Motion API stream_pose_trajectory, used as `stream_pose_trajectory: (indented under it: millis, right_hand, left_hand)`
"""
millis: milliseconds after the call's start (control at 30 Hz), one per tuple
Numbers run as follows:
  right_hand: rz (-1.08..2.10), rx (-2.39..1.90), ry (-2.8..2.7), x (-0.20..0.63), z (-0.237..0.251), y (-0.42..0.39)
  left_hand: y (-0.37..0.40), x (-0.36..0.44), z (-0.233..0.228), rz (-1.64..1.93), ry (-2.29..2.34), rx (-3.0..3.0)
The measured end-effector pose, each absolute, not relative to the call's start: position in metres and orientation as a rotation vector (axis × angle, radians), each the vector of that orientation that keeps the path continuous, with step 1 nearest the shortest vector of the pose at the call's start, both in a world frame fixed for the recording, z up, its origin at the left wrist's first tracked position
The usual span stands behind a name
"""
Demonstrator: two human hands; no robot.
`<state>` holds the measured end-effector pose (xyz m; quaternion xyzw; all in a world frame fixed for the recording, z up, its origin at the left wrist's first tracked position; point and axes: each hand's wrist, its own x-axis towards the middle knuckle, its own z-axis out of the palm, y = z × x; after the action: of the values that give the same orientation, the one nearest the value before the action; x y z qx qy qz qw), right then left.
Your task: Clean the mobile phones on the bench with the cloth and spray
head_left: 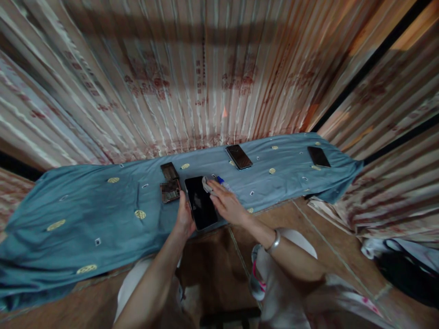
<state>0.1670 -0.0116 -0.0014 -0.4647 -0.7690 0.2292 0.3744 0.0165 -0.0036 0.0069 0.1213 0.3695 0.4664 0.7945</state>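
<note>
Both hands meet the tablet (200,202): left hand (184,219) grips its edge, right hand (227,205) (fingers flat) presses a cloth (206,184).

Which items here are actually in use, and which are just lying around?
In use:
- left hand steadying the dark tablet
- right hand pressing a small cloth on its corner

Lying about:
- two phones left of the tablet
- phone behind
- phone far right
- blue-capped item

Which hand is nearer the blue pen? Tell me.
Right. The right hand lies beside the blue pen, fingertips pressing a cloth. The left hand grips the tablet's far edge.
</note>
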Motion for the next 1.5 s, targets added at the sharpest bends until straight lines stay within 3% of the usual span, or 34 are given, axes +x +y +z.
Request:
stream_pose_trajectory:
  millis: [267, 1133, 1500]
  right_hand:
    - [0.304, -1.38, -2.199, 0.143, -0.018, -0.024]
    - [0.269, -1.191, -2.377, 0.132, -0.01, -0.033]
    - [0.296, -1.086, -2.485, 0.118, -0.015, -0.055]
  left_hand:
    - [-0.008, 0.027, -0.003, 1.031, 0.864, 0.265]
    - [-0.012, 0.021, 0.0, 1.136, 1.061, 0.419]
    - [0.001, 0.003, 0.01, 1.022, 0.938, 0.289]
